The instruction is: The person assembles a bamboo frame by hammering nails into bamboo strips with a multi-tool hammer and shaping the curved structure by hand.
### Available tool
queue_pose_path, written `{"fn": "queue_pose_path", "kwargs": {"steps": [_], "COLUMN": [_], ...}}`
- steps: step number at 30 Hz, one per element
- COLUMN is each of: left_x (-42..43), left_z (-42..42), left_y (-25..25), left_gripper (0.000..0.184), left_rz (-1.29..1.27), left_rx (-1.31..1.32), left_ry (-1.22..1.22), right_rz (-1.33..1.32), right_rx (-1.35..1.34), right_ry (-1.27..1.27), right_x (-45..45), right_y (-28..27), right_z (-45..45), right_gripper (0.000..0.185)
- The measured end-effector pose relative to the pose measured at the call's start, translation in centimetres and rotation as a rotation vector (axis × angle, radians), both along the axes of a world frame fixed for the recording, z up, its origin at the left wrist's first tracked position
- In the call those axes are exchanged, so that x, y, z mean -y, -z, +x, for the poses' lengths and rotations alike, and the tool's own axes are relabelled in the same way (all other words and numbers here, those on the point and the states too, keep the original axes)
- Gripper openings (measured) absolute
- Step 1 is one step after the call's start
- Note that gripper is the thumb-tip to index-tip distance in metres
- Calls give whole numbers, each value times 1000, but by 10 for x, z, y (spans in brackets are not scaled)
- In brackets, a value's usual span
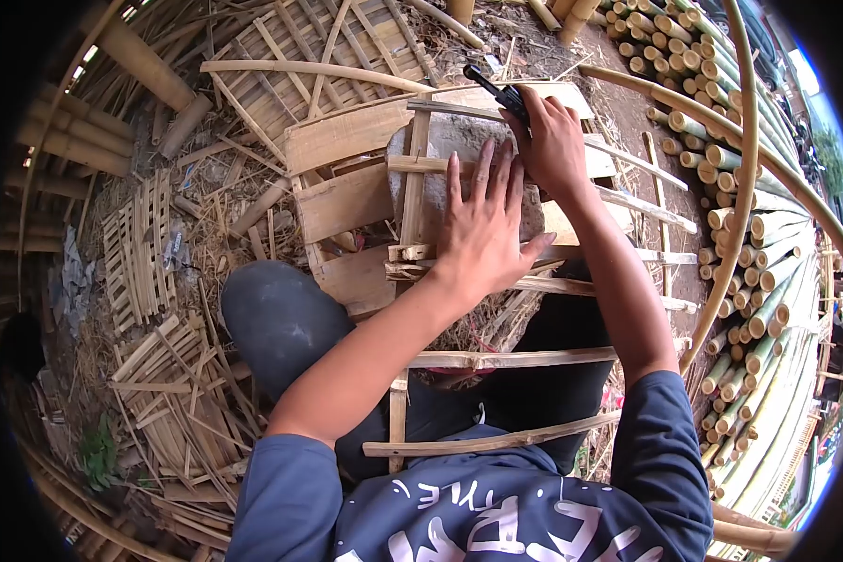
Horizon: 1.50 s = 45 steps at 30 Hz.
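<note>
In the head view, the bamboo frame (510,359) is seen at centre, slats running left to right; the left hand (485,225) is spread over it, nearer its middle; a black tool (489,85) is gripped by the right hand (553,140), upper centre.

Lettering is printed in a pale tone on the dark blue shirt (553,468), at the near edge of the scene. In a small upper line (463,496), a little left of the chest's middle, letters resembling "TYLE" can be made out; the marks to their left cannot be read surely. Nearer, a row of large, brush-like letters (508,532) is spread from left to right across the chest. It is partly cut off by the near edge and folded with the cloth, so no whole word can be read.
</note>
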State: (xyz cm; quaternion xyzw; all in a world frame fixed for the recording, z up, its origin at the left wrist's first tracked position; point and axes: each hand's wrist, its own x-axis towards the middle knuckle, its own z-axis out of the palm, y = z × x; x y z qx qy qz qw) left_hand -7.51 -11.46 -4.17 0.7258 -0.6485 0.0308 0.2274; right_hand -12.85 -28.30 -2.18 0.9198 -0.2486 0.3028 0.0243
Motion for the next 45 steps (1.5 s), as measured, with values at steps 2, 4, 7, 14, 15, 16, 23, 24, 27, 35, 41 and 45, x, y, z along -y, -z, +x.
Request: {"fn": "queue_pose_path", "kwargs": {"steps": [2, 4, 7, 14, 15, 16, 23, 24, 27, 35, 41, 45], "left_x": [1, 0, -1, -1, -2, -2, -6, -7, -5, -4, -4, -1], "left_z": [0, 0, 2, 2, 2, 1, 4, 5, 3, 5, 5, 4], "left_y": [0, -3, -7, 0, 0, 0, -9, -10, -5, -3, -4, 6], "left_gripper": [93, 91, 90, 90, 90, 91, 70, 69, 76, 81, 79, 69], "left_rz": [17, 70, 80, -26, -26, -27, -16, 14, -27, 10, 23, -163], "left_rx": [22, 26, 16, -50, -58, -65, -105, -122, -111, -119, -109, -226], "left_ry": [22, 30, 38, 34, 34, 36, 81, 101, 53, 63, 48, 94], "right_rz": [-11, 0, 37, 491, 632, 889, 1045, 949, 775, 569, 636, 696], "right_rx": [5, 16, 55, 321, 287, 251, -92, -123, -253, -78, 44, 4], "right_ry": [5, 15, 17, 6, -9, -23, -229, -236, -182, -222, -148, -166], "right_x": [1, 2, 5, -16, -16, -25, -75, -77, -83, -93, -96, -106], "right_y": [0, 2, 5, -28, -35, -50, -79, -79, -90, -76, -71, -73], "right_z": [0, 0, -1, -2, -4, -8, -30, -28, -20, -9, -6, -8], "right_gripper": [38, 38, 38, 30, 32, 35, 44, 43, 46, 48, 52, 50]}}
